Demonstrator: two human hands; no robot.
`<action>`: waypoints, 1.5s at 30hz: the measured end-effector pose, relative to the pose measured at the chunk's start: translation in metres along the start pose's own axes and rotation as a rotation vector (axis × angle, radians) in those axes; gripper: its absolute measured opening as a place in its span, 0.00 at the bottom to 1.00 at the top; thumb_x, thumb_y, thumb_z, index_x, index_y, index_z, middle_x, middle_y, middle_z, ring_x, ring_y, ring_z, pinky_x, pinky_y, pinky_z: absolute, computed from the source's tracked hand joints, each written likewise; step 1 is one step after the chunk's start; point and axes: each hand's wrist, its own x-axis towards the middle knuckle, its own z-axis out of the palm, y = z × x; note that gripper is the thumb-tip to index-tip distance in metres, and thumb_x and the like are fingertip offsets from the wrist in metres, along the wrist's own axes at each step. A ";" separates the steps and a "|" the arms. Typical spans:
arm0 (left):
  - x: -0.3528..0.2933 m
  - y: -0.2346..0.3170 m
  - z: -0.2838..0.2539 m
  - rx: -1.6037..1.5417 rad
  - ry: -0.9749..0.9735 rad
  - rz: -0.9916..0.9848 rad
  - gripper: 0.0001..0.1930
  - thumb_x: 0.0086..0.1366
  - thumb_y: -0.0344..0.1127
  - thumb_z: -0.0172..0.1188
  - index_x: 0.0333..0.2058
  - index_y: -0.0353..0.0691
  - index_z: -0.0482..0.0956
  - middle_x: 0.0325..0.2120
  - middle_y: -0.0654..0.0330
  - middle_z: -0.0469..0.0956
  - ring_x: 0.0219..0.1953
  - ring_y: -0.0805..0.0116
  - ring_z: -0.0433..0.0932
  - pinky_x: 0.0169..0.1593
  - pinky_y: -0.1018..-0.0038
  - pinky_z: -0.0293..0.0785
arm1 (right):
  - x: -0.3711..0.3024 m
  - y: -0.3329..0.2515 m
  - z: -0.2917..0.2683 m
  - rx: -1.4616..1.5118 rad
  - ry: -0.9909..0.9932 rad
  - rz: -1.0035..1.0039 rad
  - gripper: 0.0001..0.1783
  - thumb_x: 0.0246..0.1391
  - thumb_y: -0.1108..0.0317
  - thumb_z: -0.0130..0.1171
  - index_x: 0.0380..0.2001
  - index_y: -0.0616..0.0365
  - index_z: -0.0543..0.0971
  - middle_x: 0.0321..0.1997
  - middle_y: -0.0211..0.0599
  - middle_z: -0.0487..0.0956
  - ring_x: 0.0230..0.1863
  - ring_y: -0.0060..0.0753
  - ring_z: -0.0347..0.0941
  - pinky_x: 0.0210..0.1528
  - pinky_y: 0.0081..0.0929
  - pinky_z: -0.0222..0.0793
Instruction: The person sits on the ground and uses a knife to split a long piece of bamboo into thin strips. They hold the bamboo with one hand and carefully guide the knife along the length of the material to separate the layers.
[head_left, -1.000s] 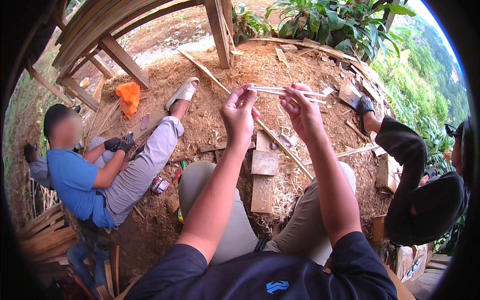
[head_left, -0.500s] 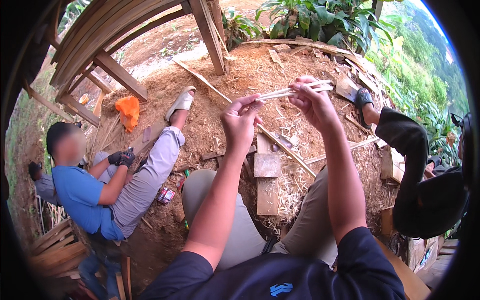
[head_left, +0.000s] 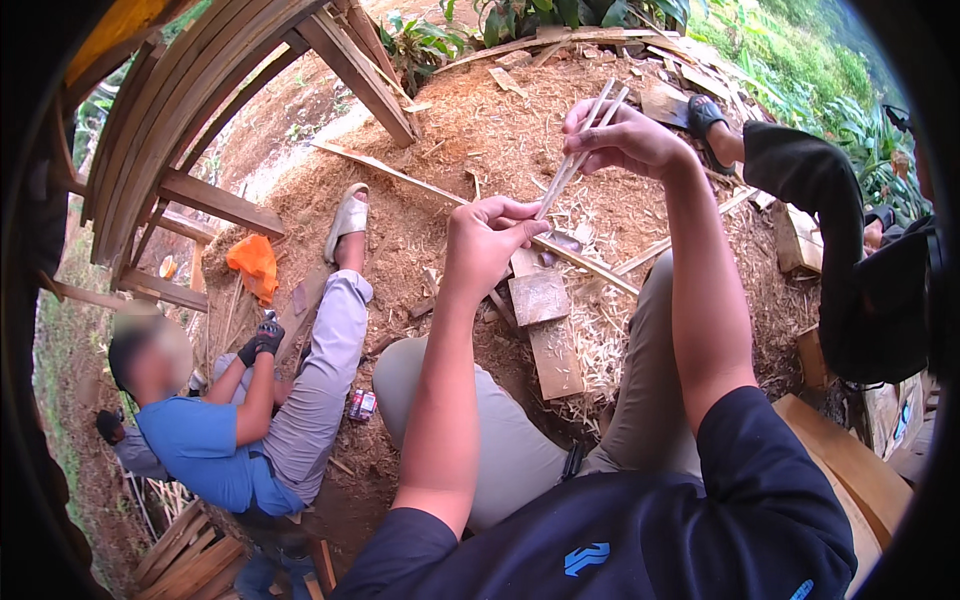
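The paired sticks [head_left: 560,180] are pale cream. The person's shirt [head_left: 690,530] is dark navy with a bright blue emblem [head_left: 587,558]; the trousers [head_left: 500,430] are greyish beige. A co-worker's blue top [head_left: 200,440] is plain, the sandal [head_left: 345,225] off-white. The crumpled sheet [head_left: 254,268] is vivid orange. The packet [head_left: 362,404] seems red and white, though too small to be sure. Straw-coloured shavings [head_left: 605,350] fleck brown ground [head_left: 450,160].

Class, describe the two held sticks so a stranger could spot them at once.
From the dark shirt at the lower edge, look up to the left hand and right hand. Two thin pale sticks slant from one to the other, up toward the right. Unlike the longer wooden strip lying below, they are held aloft, slightly spread at their upper ends.
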 end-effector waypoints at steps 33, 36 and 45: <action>-0.002 -0.003 -0.002 -0.131 0.173 0.190 0.09 0.58 0.21 0.69 0.38 0.32 0.86 0.30 0.58 0.85 0.28 0.78 0.79 0.31 0.83 0.75 | 0.005 0.004 0.002 0.039 0.048 -0.098 0.22 0.56 0.74 0.65 0.54 0.61 0.74 0.42 0.44 0.83 0.37 0.29 0.83 0.40 0.19 0.84; -0.001 -0.004 -0.002 -0.144 0.180 0.213 0.08 0.59 0.21 0.68 0.37 0.33 0.86 0.30 0.57 0.85 0.29 0.78 0.80 0.31 0.82 0.77 | 0.005 0.004 0.005 0.061 0.053 -0.117 0.23 0.56 0.74 0.65 0.55 0.62 0.73 0.42 0.44 0.83 0.37 0.29 0.83 0.40 0.20 0.84; -0.001 -0.002 0.000 -0.162 0.259 0.191 0.06 0.60 0.23 0.68 0.37 0.33 0.85 0.30 0.58 0.85 0.26 0.79 0.79 0.26 0.85 0.72 | 0.007 0.007 0.005 0.097 0.053 -0.152 0.24 0.57 0.72 0.65 0.56 0.63 0.72 0.42 0.44 0.82 0.38 0.30 0.83 0.40 0.21 0.84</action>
